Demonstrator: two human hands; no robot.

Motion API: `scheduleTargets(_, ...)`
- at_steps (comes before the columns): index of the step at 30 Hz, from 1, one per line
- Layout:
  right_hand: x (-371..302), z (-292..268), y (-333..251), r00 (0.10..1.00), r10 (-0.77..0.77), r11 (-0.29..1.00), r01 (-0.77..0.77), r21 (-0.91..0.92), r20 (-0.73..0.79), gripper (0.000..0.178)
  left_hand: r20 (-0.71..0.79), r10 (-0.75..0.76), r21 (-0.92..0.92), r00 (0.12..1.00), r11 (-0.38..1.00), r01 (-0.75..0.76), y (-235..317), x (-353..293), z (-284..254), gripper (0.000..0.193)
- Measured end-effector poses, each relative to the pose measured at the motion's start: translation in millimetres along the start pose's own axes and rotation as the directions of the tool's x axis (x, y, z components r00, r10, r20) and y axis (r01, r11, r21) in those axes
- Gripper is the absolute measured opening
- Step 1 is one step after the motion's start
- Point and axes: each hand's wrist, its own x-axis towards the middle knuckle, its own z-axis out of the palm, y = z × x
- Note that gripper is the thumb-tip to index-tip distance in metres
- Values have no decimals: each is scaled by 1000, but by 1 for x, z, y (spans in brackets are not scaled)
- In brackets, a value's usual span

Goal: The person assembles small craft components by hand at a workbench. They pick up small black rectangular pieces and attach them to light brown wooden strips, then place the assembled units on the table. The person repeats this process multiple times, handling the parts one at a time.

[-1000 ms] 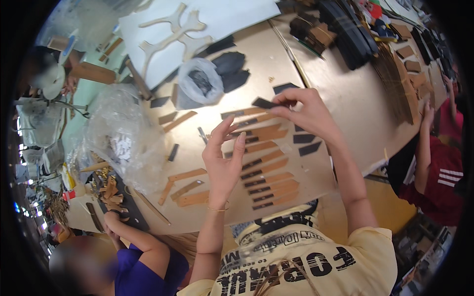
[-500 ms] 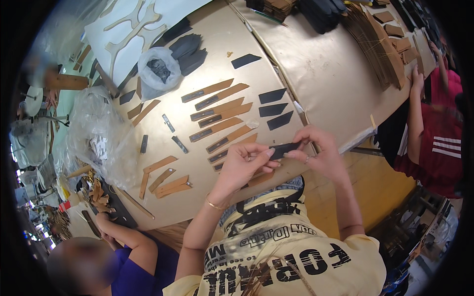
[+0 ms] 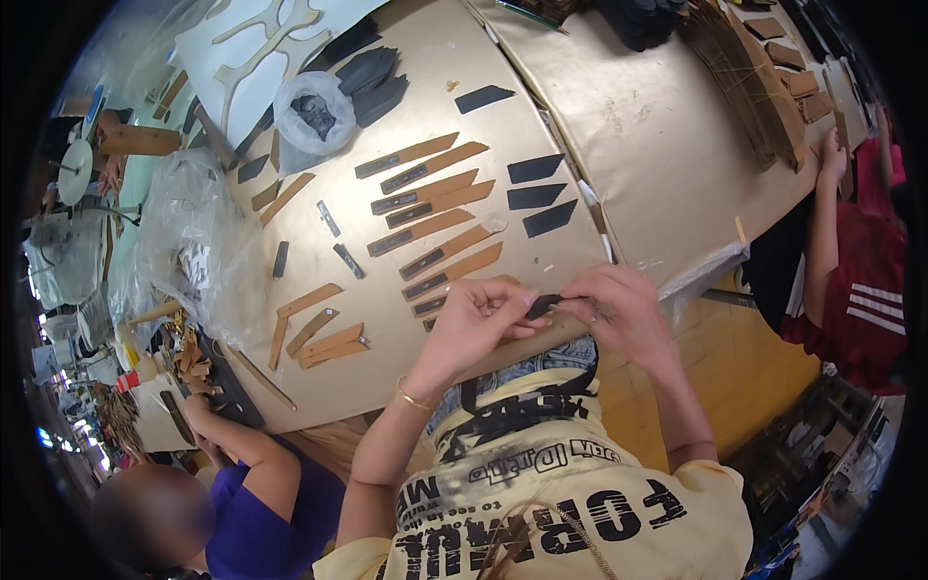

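Between my two hands, just over the near table edge, is a small dark strip, seemingly leather. My left hand is closed with thumb and fingers pinching its left end. At its other end, my right hand has its fingertips closed on it; the fingers hide part of the strip. Beyond my left hand lies a row of brown strips, each with a dark piece on its left end. To the right of that row are several black slanted pieces.
A plastic bag of dark pieces stands at the far left, with a crumpled clear bag nearer. Brown pieces lie left of my hands. A co-worker in purple is at left, another in dark red at right.
The dark strip, held out straight and more exposed before, now looks tilted and more covered by my fingers. My right hand has turned, its fingers curling closer to the left hand.
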Motion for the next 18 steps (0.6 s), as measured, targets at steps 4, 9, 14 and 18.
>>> scheduleTargets(4,-7,-3,2,998,-60,998,59,-35,-19,17,44,-62,-75,997,995,65,0,2,-2,28)
scheduleTargets(9,-13,-3,8,996,-94,994,94,-60,2,19,41,-46,21,998,999,46,-2,-2,3,27)
scheduleTargets(14,-17,-6,9,984,-175,975,171,-139,-15,21,25,-60,84,998,995,58,3,-3,8,28)
scheduleTargets(18,-20,-9,10,987,-153,978,157,-137,40,19,10,-40,120,999,992,39,3,-3,15,26)
